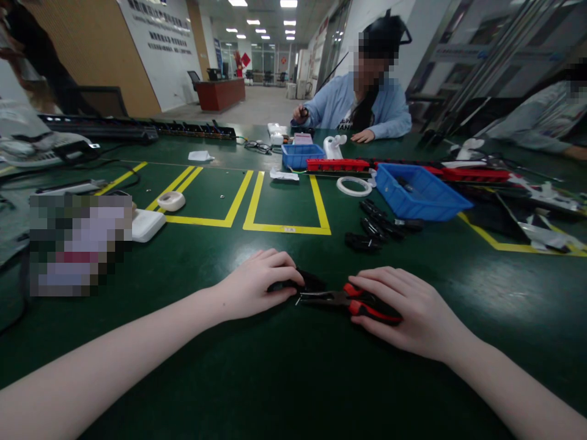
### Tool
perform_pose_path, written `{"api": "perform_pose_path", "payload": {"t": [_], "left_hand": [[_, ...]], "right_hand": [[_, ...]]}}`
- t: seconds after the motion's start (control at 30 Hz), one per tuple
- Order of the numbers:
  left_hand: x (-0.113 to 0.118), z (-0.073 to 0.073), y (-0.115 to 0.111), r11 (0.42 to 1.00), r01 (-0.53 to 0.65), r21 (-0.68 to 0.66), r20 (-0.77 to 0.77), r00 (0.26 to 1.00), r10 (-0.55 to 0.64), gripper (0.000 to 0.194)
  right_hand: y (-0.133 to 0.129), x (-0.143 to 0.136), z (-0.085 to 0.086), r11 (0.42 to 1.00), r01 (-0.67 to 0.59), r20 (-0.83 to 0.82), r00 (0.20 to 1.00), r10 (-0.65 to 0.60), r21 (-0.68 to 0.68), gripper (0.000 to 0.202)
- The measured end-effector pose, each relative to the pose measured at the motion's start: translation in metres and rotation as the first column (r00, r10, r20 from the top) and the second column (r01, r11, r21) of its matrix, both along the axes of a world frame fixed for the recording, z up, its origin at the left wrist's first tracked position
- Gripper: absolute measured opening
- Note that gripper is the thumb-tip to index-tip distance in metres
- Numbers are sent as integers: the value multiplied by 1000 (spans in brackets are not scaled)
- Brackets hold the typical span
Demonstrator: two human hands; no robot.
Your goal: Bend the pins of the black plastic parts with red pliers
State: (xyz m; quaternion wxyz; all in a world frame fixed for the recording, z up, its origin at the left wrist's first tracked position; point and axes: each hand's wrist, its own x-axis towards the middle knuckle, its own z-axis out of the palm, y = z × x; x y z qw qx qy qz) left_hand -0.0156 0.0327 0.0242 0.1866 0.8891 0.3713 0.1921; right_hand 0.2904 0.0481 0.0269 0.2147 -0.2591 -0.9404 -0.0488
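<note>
My left hand (263,284) is closed around a small black plastic part (312,280), most of it hidden by the fingers. A short, thin, light-coloured pin (298,300) shows at its lower edge. In my right hand (401,308) are needle-nose pliers (337,297) with red and black handles. Their jaws point left and reach the pin beside my left fingertips; whether they grip it I cannot tell. Several similar black parts (373,223) lie in a loose pile beyond my right hand.
A blue bin (419,194) and a smaller blue bin (302,154) stand farther back, near red strips (337,165) and a white ring (354,186). Yellow tape (287,229) marks the green table. A white box (147,225) is at left. A person (380,110) sits opposite.
</note>
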Motion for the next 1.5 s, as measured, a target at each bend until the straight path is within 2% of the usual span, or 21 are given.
{"api": "perform_pose_path", "payload": {"t": [0.63, 1.2, 1.5], "left_hand": [[1, -1, -1, 1000, 2, 24, 7, 1000, -2, 18], [1, -2, -1, 999, -7, 42, -15, 1000, 8, 18], [1, -1, -3, 1000, -15, 22, -17, 1000, 15, 22]], "right_hand": [[-3, -1, -1, 1000, -7, -14, 1000, 7, -4, 36], [-2, 1, -4, 995, 0, -34, 999, 4, 96, 39], [-3, 2, 1, 989, 31, -33, 999, -26, 145, 41]]}}
